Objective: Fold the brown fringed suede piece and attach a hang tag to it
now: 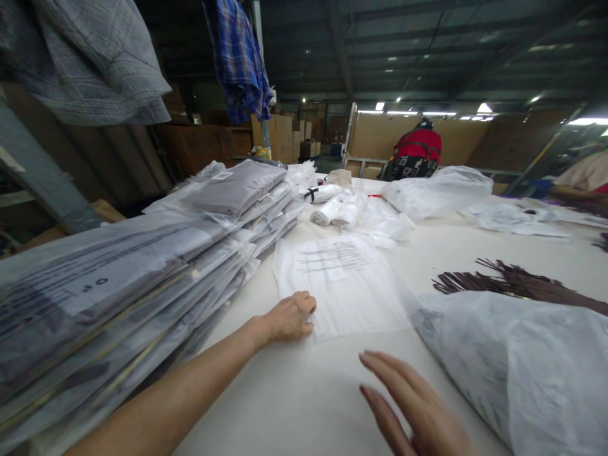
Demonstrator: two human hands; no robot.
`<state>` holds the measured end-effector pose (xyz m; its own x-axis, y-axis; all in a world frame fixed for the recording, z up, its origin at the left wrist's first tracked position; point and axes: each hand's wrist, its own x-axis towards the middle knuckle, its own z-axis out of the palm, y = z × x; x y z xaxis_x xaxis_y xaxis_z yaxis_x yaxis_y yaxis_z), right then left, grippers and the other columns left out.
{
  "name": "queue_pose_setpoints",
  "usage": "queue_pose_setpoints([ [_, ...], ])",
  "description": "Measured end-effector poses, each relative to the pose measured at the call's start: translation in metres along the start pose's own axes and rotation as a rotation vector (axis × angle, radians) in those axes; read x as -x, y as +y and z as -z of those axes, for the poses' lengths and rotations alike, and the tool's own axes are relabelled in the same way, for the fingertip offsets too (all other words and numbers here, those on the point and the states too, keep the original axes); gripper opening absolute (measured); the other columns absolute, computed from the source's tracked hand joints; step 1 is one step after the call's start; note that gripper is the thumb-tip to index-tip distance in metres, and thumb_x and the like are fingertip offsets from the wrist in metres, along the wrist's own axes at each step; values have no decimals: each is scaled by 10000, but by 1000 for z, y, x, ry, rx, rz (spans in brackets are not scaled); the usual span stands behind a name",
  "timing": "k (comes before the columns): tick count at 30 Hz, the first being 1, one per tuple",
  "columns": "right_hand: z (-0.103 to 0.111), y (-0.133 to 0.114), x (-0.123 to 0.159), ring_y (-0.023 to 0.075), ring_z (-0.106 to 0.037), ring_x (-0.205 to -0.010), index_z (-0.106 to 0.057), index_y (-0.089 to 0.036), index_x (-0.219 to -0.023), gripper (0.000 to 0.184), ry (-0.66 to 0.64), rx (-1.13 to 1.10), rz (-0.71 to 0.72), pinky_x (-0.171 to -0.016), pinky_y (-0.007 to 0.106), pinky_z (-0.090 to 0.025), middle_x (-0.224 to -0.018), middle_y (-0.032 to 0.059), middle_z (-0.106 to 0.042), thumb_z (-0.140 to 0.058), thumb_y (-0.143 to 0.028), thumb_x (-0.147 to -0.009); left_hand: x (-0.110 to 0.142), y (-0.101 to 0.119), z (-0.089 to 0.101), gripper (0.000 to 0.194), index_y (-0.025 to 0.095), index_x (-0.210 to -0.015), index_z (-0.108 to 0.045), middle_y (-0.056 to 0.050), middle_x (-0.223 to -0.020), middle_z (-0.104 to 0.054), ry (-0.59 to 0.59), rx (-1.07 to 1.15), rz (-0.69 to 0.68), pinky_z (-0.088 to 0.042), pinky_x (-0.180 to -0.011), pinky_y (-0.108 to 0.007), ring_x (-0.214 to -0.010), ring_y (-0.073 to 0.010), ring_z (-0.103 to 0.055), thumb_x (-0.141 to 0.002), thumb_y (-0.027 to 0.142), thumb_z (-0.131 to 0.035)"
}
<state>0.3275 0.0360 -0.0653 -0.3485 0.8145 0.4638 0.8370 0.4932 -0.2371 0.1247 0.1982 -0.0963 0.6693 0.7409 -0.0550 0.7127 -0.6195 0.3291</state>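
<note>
A translucent white plastic bag [365, 291] with printed lines lies flat on the white table [294, 386]. My left hand [292, 316] rests at its near left corner, with the fingers closed on the bag's edge. Over the table's near side is my right hand [413, 405], its thumb and fingers apart and nothing held. Right of that hand lies a larger plastic bag [517, 354] with something grey inside. Dark brown fringed strips [513, 278] lie just behind it.
A tall stack of bagged flat goods [128, 266] fills the left side. Rolled plastic bags [342, 206] and a loose plastic bag [439, 190] lie further back. A blue plaid shirt [242, 60] hangs from a post. One person in red [420, 149] is in the background.
</note>
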Motion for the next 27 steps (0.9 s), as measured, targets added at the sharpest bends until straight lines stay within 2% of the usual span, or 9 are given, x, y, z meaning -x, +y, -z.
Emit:
queue_pose_setpoints([
  [1,-14,20,-18,168,-613,-1007,-539,-216,-1179,314,8,-20,-66,-829,266,-525,-1120,71,-637,-454,-325,-897,-1,-2,0,131,176,-797,-535,-40,-862,-572,5,25,3,-434,-718,-261,-798,-178,-543,-681,117,-538],
  [4,-54,65,-62,199,-604,-1006,-579,-179,-1107,285,-196,11,-215,-825,310,-517,-1118,88,-625,-532,-276,-843,-5,-9,-3,139,176,-690,-532,-6,-742,-559,29,100,14,-404,-617,-219,-668,-134,-528,-660,45,-496],
  [8,-79,90,-90,184,-601,-869,-630,-190,-876,102,-325,40,-227,-747,291,-484,-912,50,-634,-570,-226,-801,-6,-18,-11,184,172,-677,-537,12,-706,-540,93,191,33,-383,-595,-203,-636,-113,-511,-639,3,-475],
  [11,-84,95,-96,143,-568,-744,-604,-190,-768,118,-395,41,-211,-678,245,-437,-791,25,-600,-499,-167,-818,-4,-21,-19,198,171,-703,-539,19,-722,-534,150,256,51,-391,-614,-197,-646,-104,-509,-652,-6,-468],
  [15,-86,95,-101,158,-542,-767,-590,-155,-794,171,-469,67,-204,-721,258,-403,-807,57,-586,-430,-100,-816,1,-22,-23,189,172,-745,-538,13,-750,-541,207,311,61,-411,-657,-208,-691,-112,-523,-692,3,-471],
  [18,-84,94,-106,161,-537,-754,-581,-137,-809,171,-536,71,-218,-707,258,-391,-801,67,-586,-417,-89,-817,5,-19,-22,75,173,-787,-545,2,-788,-558,216,322,34,-426,-706,-243,-748,-141,-536,-744,150,-601],
  [21,-79,94,-112,151,-533,-731,-577,-144,-809,159,-605,54,-232,-681,246,-382,-800,58,-595,-425,-95,-815,8,-14,-23,394,163,-870,-553,-30,-855,-571,217,245,5,-434,-748,-316,-807,-195,-540,-663,440,-742],
  [23,-77,93,-116,147,-530,-719,-576,-152,-807,159,-639,46,-245,-665,242,-374,-802,53,-599,-426,-100,-815,8,-9,-24,528,154,-908,-555,-51,-891,-575,221,146,-12,-432,-756,-358,-828,-226,-538,-607,539,-755],
  [27,-74,92,-120,152,-527,-730,-573,-146,-820,161,-671,43,-273,-669,248,-362,-816,63,-603,-420,-99,-814,8,-2,-27,491,149,-900,-552,-62,-905,-576,235,23,-45,-423,-749,-376,-839,-238,-531,-649,535,-723],
])
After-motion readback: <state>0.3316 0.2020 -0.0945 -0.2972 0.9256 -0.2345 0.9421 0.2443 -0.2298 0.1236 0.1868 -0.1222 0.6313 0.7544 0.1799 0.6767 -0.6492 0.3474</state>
